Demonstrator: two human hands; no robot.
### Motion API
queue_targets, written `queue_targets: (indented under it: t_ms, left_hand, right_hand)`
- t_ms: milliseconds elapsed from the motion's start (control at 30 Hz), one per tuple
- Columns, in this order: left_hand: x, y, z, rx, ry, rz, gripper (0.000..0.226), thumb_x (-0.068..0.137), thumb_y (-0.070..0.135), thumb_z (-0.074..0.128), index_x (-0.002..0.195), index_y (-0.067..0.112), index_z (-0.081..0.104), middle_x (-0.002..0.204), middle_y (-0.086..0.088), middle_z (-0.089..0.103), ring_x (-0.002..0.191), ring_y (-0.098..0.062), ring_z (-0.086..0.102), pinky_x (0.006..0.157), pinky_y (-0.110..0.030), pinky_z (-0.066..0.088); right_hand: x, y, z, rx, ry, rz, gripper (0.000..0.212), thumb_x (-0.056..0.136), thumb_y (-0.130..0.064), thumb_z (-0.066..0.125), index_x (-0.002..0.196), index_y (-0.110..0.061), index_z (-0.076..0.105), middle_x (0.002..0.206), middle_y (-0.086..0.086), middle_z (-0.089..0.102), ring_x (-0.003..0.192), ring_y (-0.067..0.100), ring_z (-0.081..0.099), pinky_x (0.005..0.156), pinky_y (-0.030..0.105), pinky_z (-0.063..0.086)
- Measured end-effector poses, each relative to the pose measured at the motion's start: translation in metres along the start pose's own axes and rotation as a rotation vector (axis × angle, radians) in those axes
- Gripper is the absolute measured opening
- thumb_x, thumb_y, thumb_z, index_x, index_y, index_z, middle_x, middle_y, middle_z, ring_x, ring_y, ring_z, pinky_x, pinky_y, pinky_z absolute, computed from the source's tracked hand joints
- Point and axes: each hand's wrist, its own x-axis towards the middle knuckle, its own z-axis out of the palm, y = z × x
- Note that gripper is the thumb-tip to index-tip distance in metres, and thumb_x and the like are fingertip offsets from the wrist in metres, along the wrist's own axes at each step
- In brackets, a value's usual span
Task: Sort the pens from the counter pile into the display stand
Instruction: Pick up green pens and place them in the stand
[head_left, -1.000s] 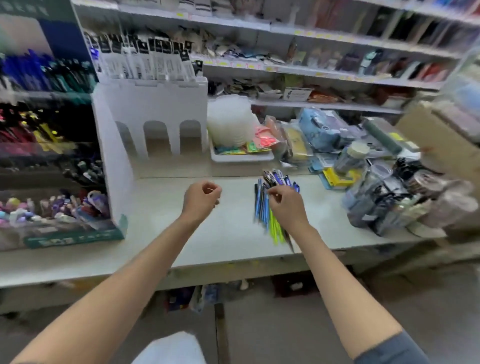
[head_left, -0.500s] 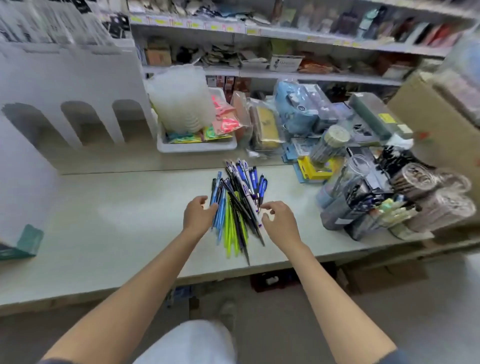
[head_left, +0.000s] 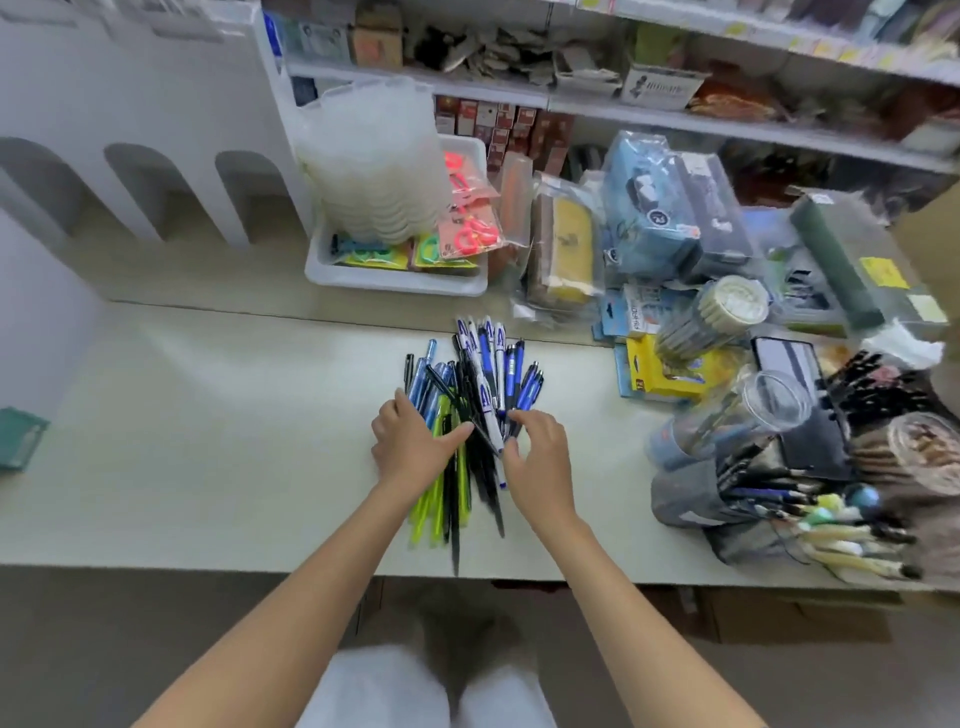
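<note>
While left fingers (head_left: 451, 437) press the pens (head_left: 485, 371) flat, right fingers (head_left: 525, 419) seemingly pinch one.

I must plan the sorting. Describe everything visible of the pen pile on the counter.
The pen pile is a loose, criss-crossed heap of plastic-looking pens lying flat on the pale counter. Blue, blue-and-white, black and yellow-green barrels show; one black pen reaches the near edge. The left hand rests on its left side, thumb across the pens; the right hand touches its right side with curled fingers.
</note>
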Motion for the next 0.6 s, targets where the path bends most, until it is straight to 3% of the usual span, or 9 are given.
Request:
queue_targets:
  t_ms: [100,267,433,600]
  left_hand:
    - [0.0,0.001,0.006,0.056,0.043,-0.007,0.108,0.083,0.067,0.061,0.156,0.008,0.006,0.159,-0.012,0.02,0.144,-0.032,0.021,0.108,-0.048,0.034]
    - [0.0,-0.002,0.012,0.075,0.107,0.008,0.111,0.078,0.074,0.059,0.154,0.007,0.015,0.154,-0.014,0.028,0.139,-0.032,0.028,0.106,-0.045,0.038]
    - [0.0,-0.005,0.014,0.036,0.149,0.049,0.106,0.076,0.072,0.061,0.151,0.007,0.023,0.14,-0.016,0.04,0.126,-0.033,0.039,0.103,-0.039,0.039]
    - [0.003,-0.009,0.014,0.028,0.136,0.086,0.102,0.078,0.067,0.064,0.152,0.009,0.023,0.133,-0.016,0.045,0.12,-0.03,0.043,0.098,-0.035,0.038]
  right_hand:
    - [-0.001,0.011,0.009,-0.034,-0.007,-0.033,0.035,0.094,-0.01,0.056,0.128,-0.014,0.057,0.125,-0.001,0.054,0.118,0.013,0.043,0.106,0.031,0.037]
    - [0.0,0.018,0.015,-0.104,-0.101,-0.068,0.044,0.097,-0.02,0.052,0.141,-0.017,0.049,0.145,0.002,0.043,0.136,0.017,0.033,0.115,0.034,0.026]
    - [-0.002,0.027,0.024,-0.291,-0.197,-0.282,0.055,0.1,-0.039,0.025,0.151,-0.021,0.036,0.16,0.002,0.026,0.148,0.02,0.017,0.115,0.033,0.015]
    - [-0.005,0.037,0.035,-0.36,-0.23,-0.32,0.057,0.101,-0.038,0.015,0.155,-0.023,0.021,0.163,-0.003,0.003,0.149,0.015,-0.004,0.117,0.033,0.01]
